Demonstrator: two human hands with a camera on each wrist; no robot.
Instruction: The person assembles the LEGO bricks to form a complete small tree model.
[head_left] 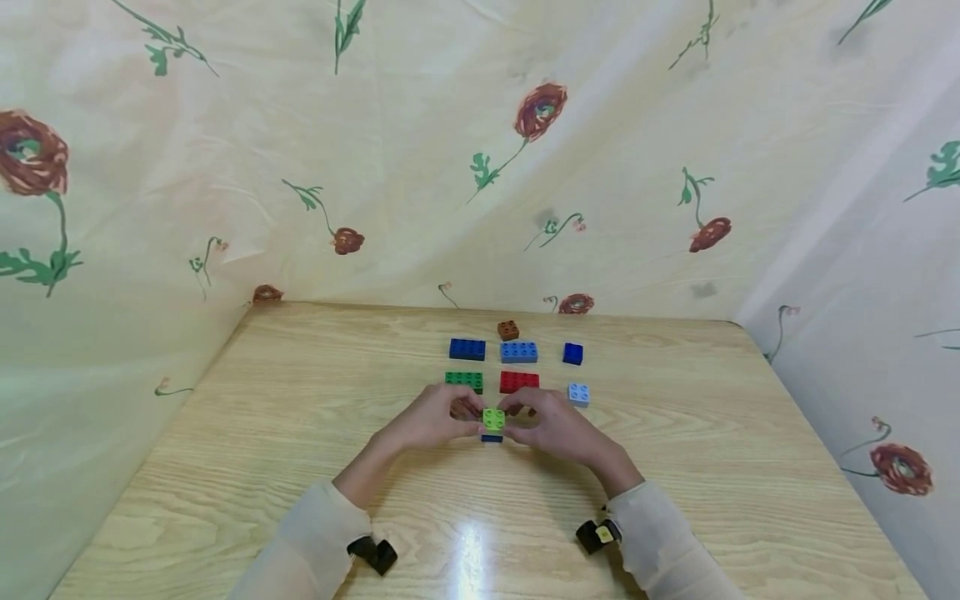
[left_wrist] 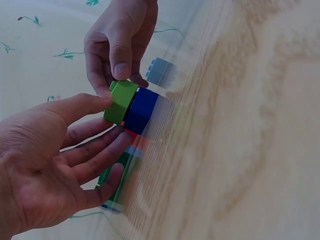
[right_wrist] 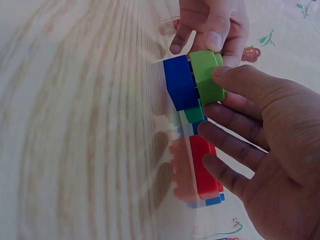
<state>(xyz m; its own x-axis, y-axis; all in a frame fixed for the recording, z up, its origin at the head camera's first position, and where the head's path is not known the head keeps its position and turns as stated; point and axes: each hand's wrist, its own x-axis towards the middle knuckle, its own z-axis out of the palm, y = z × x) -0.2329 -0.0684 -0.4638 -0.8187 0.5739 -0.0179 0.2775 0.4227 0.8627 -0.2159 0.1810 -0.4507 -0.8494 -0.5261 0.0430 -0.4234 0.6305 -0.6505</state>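
Observation:
A lime green toy brick [head_left: 492,418] sits over a dark blue brick [head_left: 492,437] on the wooden table. From the left side my left hand [head_left: 438,417] pinches the green brick with thumb and fingertips. My right hand [head_left: 558,425] pinches the same brick from the right. In the right wrist view a thin gap shows between the green brick [right_wrist: 207,77] and the blue brick [right_wrist: 180,82]; whether they are pressed fully together I cannot tell. Beyond the hands lie a green brick [head_left: 464,382] and a red brick [head_left: 520,382], both partly hidden.
Farther back stand a dark blue brick [head_left: 467,349], a medium blue brick [head_left: 519,352], a small brown brick [head_left: 508,330] and a small blue brick [head_left: 573,354]. A light blue brick [head_left: 578,394] lies beside my right hand. Flowered cloth [head_left: 420,167] hangs behind the table [head_left: 300,358].

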